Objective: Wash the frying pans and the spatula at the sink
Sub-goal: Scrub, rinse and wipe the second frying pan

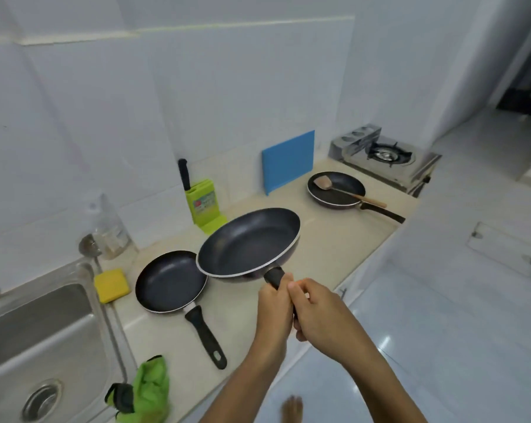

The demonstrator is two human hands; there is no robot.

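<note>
I've got the big pan tilted mid-frame in my grip — small pan flat lower left, third pan upper right, wooden spatula inside.

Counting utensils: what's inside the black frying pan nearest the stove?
A wooden spatula lies in the black frying pan, handle over the rim. Base under its blade hidden.

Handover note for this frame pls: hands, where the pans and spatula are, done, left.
Left hand and right hand both grip the lifted pan by its handle, above the counter.
Small pan sits on the counter beside the sink.
Third pan sits near the stove, spatula resting in it.
Done: no pan in the sink yet.
Left: wash all three pans and the spatula.
</note>
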